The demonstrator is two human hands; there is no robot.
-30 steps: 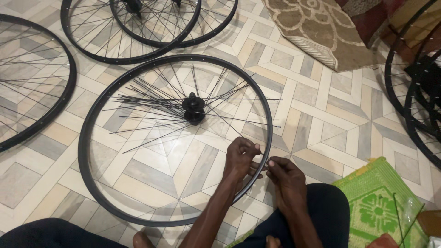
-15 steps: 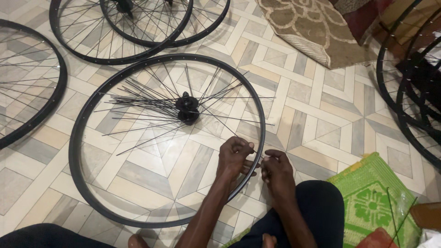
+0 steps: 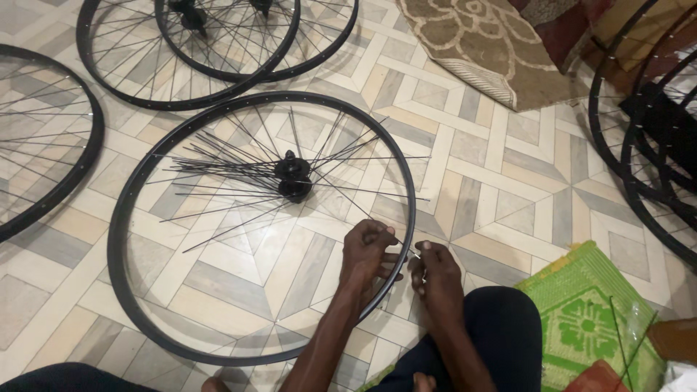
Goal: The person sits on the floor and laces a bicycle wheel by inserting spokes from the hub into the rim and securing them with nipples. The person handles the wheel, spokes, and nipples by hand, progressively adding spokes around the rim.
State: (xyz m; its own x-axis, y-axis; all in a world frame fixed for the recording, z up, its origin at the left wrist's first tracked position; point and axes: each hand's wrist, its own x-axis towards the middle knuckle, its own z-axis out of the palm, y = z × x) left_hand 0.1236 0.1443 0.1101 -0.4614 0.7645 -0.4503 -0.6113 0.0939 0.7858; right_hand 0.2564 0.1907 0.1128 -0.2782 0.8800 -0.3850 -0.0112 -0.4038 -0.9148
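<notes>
Pinching 1 loose spoke (image 3: 348,194) against the black bicycle rim (image 3: 408,190), the left hand (image 3: 368,254) steadies it while the right hand (image 3: 435,279) closes fingertips at the rim hole.

The fingers (image 3: 388,243) meet at the wheel rim (image 3: 123,210); the hub (image 3: 292,176) lies beyond them to the left, the green mat (image 3: 588,319) to their right.

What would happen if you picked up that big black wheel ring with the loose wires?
The black rim would probably stay stiff and feel light, since it is a thin hoop. The spokes look mostly loose at their outer ends, so they would likely flop and swing from the hub. Stood on edge, it would probably roll or tip.
</notes>
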